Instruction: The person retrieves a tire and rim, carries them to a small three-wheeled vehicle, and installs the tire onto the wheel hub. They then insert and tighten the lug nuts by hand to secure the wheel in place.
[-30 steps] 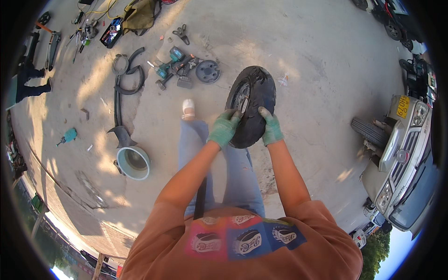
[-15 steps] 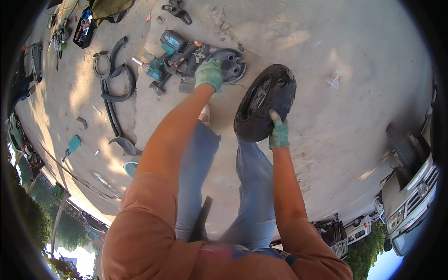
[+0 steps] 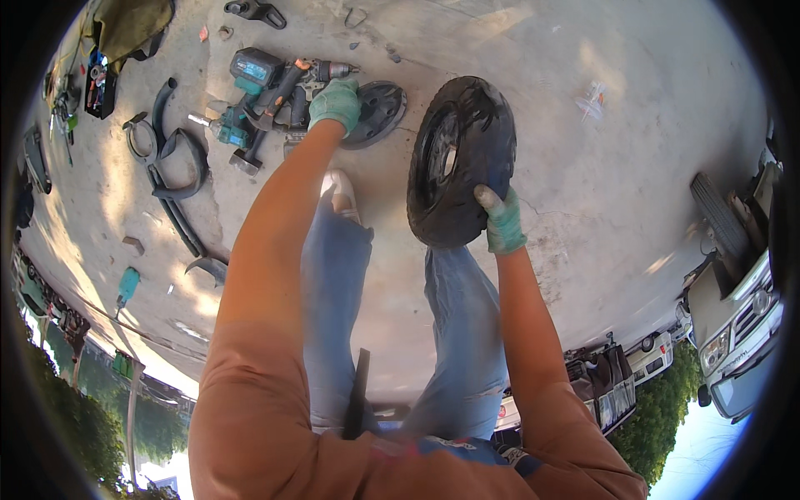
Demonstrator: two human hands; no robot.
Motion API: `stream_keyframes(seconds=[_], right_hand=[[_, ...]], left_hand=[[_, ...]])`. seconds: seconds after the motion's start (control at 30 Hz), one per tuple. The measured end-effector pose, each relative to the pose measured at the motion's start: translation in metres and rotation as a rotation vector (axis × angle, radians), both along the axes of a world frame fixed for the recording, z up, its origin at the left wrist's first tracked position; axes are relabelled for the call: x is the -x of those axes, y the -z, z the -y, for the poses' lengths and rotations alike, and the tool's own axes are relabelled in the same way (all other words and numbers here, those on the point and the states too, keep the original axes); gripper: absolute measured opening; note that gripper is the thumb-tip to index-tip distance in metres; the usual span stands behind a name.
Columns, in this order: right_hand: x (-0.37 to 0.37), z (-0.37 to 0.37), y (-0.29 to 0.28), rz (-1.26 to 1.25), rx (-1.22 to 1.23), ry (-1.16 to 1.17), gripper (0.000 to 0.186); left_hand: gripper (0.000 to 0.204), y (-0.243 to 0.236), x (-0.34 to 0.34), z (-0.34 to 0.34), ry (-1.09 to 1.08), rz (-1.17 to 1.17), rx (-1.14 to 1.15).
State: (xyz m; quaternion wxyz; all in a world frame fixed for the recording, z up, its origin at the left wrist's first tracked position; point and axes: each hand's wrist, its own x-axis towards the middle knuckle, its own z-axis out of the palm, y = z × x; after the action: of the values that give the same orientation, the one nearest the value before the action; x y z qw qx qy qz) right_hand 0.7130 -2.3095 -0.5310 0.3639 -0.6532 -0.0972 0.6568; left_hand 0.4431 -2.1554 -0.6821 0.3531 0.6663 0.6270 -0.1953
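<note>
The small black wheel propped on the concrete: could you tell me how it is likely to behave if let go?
The wheel stands on edge with only the right hand steadying it, so it would probably roll or topple. Its thick rubber tyre looks stiff and fairly heavy for its size, and grippy.

— How many wheels do you count?
— One small black tyre [image 3: 457, 158], and one dark round wheel disc [image 3: 377, 112] lying flat on the concrete.
— Power tools?
— Two teal cordless tools [image 3: 250, 71] [image 3: 223, 132], close together.
— Gloves?
— Two green gloves, one on each of the hands [image 3: 336, 104] [image 3: 502, 221].
— Vehicles?
— At least two at the right edge; beyond that I cannot tell.
</note>
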Motion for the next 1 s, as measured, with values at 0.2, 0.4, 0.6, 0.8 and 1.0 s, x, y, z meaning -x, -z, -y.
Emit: stream_keyframes(seconds=[0.2,0.4,0.6,0.8,1.0], right_hand=[[-0.041,-0.010,0.002,-0.215,0.154,0.289,0.068],[-0.062,0.010,-0.071,-0.176,0.170,0.535,0.069],[-0.109,0.095,-0.195,-0.200,0.001,0.884,0.068],[-0.146,0.189,-0.310,-0.151,-0.098,1.247,0.067],[-0.229,0.263,-0.370,-0.124,-0.003,1.634,0.073]], left_hand=[[0.029,-0.093,0.062,0.064,-0.594,0.021,-0.070],[0.031,-0.241,0.118,0.123,-1.387,0.439,0.041],[0.033,-0.356,0.079,0.141,-1.413,0.429,0.066],[0.037,-0.444,-0.051,0.127,-1.042,0.548,0.245],[0.034,-0.552,-0.191,0.129,-0.968,0.746,0.229]])
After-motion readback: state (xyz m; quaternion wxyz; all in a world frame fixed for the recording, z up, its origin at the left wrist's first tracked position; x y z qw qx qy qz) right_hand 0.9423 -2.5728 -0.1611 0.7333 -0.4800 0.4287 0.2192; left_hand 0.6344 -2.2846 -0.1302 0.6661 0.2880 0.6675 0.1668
